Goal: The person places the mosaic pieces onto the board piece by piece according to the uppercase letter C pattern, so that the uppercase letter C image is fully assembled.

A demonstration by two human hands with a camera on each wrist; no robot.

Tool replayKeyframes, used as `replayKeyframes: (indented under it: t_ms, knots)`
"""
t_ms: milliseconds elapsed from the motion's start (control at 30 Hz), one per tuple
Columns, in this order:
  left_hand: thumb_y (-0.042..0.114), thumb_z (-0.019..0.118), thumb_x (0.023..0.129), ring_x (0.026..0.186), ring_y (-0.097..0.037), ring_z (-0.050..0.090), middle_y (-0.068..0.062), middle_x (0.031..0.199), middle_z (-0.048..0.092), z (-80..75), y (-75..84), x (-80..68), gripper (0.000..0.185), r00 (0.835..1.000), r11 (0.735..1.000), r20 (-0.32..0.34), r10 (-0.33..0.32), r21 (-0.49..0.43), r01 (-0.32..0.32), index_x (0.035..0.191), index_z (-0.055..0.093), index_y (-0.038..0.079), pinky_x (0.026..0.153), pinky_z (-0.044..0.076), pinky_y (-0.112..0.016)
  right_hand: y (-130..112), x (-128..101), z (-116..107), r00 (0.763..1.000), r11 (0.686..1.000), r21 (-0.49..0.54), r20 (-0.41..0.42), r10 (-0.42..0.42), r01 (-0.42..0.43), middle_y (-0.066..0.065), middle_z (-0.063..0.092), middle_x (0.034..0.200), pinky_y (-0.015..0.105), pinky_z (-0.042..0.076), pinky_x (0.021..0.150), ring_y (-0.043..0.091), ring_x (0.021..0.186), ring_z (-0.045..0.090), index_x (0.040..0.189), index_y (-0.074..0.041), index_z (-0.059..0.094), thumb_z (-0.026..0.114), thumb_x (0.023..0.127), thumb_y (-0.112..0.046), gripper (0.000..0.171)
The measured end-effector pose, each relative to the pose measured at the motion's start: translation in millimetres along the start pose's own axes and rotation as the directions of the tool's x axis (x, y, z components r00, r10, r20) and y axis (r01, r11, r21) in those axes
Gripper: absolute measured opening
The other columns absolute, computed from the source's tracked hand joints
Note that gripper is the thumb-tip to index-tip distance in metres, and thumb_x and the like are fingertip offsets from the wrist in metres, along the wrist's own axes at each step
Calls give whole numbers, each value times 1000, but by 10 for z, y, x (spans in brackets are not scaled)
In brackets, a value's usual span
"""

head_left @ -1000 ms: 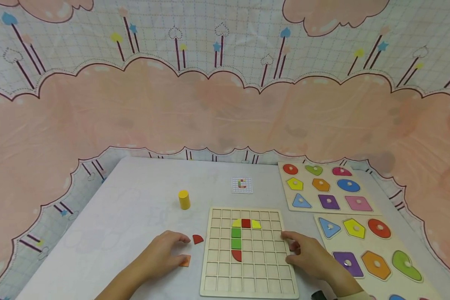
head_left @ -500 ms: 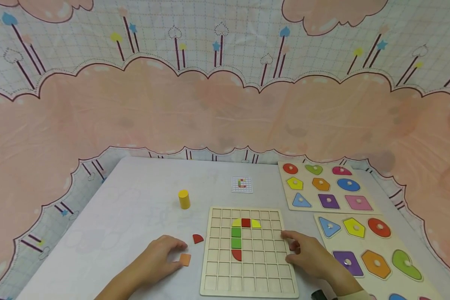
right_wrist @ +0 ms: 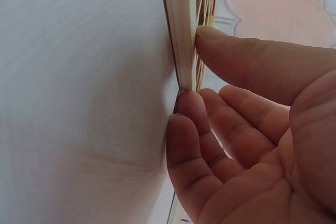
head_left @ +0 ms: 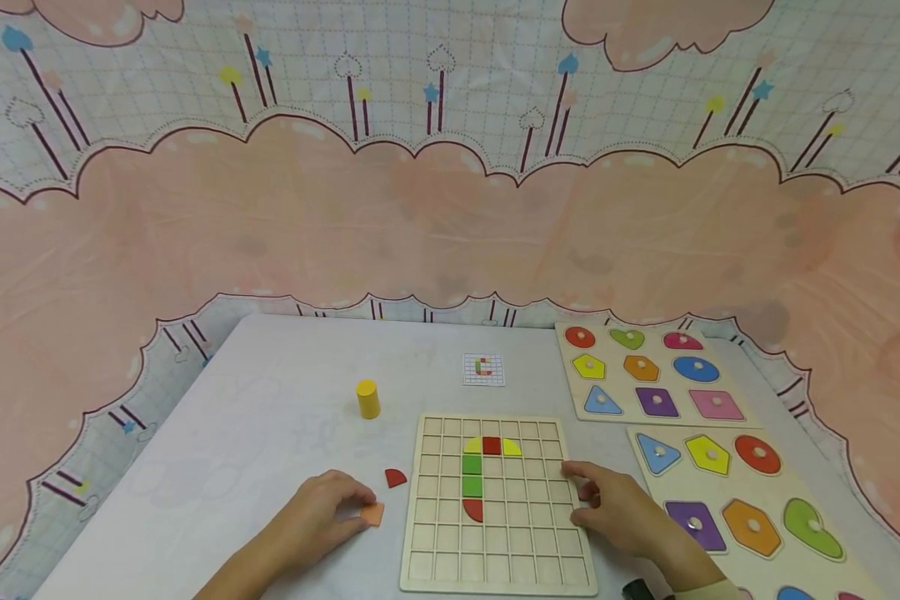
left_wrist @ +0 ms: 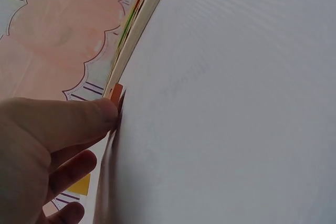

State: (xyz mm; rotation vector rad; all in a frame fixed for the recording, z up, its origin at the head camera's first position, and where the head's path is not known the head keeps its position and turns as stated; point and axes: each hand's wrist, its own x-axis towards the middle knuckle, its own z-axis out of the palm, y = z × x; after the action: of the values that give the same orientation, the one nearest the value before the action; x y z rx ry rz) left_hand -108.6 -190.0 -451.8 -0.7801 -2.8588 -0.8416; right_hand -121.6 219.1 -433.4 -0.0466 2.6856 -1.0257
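Observation:
A wooden grid board [head_left: 525,542] lies near the table's front edge. It carries a C-shaped run of tiles: yellow, red and yellow on top [head_left: 492,447], two green below [head_left: 472,477], and a red quarter-round [head_left: 473,510]. My left hand [head_left: 360,508] sits left of the board, with thumb and fingertips pinching a small orange square tile [head_left: 373,513]. In the left wrist view the thumb [left_wrist: 100,115] presses the tile's edge [left_wrist: 116,93]. My right hand [head_left: 581,492] holds the board's right edge. My thumb [right_wrist: 226,51] lies on top of the edge [right_wrist: 178,24] and my fingers curl beside it.
A loose red quarter-round piece [head_left: 395,477] lies just beyond the orange tile. A yellow cylinder [head_left: 367,398] stands farther back, and a small pattern card [head_left: 484,369] lies behind the board. Two knobbed shape puzzles [head_left: 613,369] [head_left: 720,492] fill the right side of the table.
My left hand drew back off the orange tile, then closed its fingertips on it again, and the tile turned slightly. The right hand and the board stayed put.

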Motion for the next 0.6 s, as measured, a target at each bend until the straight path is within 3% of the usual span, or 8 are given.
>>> replayKeyframes:
  t_ms: [133, 267, 600]
  knots:
    - [16, 81, 83, 99, -10, 60, 18, 99, 64, 4, 35, 38, 20, 1000, 1000, -14, -18, -22, 18, 101, 73, 19, 88, 51, -37, -7, 1, -4, 1000, 1000, -6, 1, 5, -5, 0, 60, 94, 36, 47, 75, 19, 86, 53, 134, -12, 62, 82, 77, -5, 60]
    - [20, 80, 86, 98, -10, 60, 19, 98, 65, 15, 76, 96, 16, 1000, 999, -31, 4, -46, -5, 100, 73, 19, 87, 51, -36, -9, 0, -5, 1000, 1000, -6, 0, 5, -5, 0, 60, 94, 37, 47, 76, 19, 86, 53, 134, -12, 62, 82, 77, -6, 61]
    - [21, 77, 89, 103, -13, 63, 13, 105, 69, 84, 229, 254, 13, 1000, 994, 1, -6, -112, 6, 101, 73, 18, 91, 50, -37, -12, 1, -3, 1000, 1000, -20, -2, 4, -4, -1, 60, 94, 37, 48, 77, 19, 86, 54, 134, -13, 62, 82, 78, -6, 60]
